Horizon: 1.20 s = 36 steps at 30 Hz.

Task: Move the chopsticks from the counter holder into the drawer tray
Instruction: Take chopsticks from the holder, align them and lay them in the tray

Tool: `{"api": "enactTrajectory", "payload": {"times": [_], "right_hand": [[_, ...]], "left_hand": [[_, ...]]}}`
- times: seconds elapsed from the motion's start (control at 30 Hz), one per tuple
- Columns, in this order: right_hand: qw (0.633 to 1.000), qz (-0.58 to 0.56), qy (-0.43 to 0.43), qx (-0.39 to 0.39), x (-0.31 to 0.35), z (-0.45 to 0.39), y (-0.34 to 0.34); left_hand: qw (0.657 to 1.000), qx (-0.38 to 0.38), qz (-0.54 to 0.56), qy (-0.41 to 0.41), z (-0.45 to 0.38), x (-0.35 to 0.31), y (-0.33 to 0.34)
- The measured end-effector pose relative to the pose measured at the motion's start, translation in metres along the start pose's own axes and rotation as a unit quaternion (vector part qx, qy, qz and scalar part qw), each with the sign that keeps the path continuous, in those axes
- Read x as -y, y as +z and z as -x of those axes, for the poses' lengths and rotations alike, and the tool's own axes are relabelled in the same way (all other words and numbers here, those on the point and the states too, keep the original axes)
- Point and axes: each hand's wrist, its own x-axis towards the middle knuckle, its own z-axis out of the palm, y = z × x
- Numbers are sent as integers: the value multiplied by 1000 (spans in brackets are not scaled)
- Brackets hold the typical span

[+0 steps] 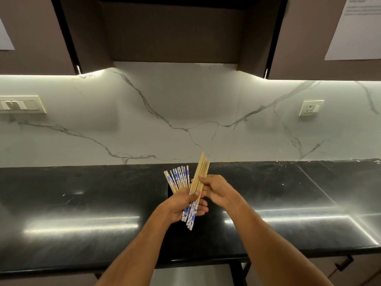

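Both hands, left (185,205) & right (214,188), clamp chopsticks (198,180) mid-length: light, stiff, slippery; hold bundle tight.

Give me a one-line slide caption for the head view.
Left hand and right hand sort blue-patterned chopsticks above a black counter.

blue-white patterned chopsticks (177,178), black counter (82,203)

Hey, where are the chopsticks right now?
In the head view, the chopsticks are low at centre, above the black counter. The left hand grips them as a fanned bundle and the right hand pinches the plain ends.
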Motion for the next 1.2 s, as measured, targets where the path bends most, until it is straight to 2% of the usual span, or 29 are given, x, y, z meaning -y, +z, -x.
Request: {"api": "enactTrajectory", "payload": {"times": [0.07, 0.17, 0.3, 0.43, 0.53, 0.6, 0.67, 0.77, 0.87, 1.07, 1.2], "right_hand": [[999, -51, 12, -7, -2, 0, 6], [999, -49, 14, -17, -2, -1, 8], [996, -75, 23, -39, -5, -2, 13], [984, -163, -10, -76, -3, -6, 15], [969, -213, -88, -95, 2, -11, 2], [952, -244, -152, -102, 2, -12, -2], [938, -263, -202, -101, -2, -12, 2], [929, -267, -237, -98, -11, -10, 16], [931, -265, -228, -106, -22, -9, 31], [935, -269, -206, -102, -28, -12, 37], [939, -267, -195, -96, -31, -14, 44]], "left_hand": [[999, 27, -9, -14, -1, 4, 3], [999, 40, -11, -23, -4, 8, 1], [999, 42, -27, -19, -8, 11, -6], [999, 20, -31, -11, -9, 10, -13], [989, -98, 109, 21, -15, 15, -27], [949, -180, 252, 53, -22, 19, -37], [916, -201, 340, 73, -27, 20, -41], [897, -189, 389, 92, -32, 14, -35], [887, -200, 400, 112, -38, 6, -33], [904, -225, 344, 117, -40, 8, -39], [898, -237, 348, 128, -36, 6, -37]]}}
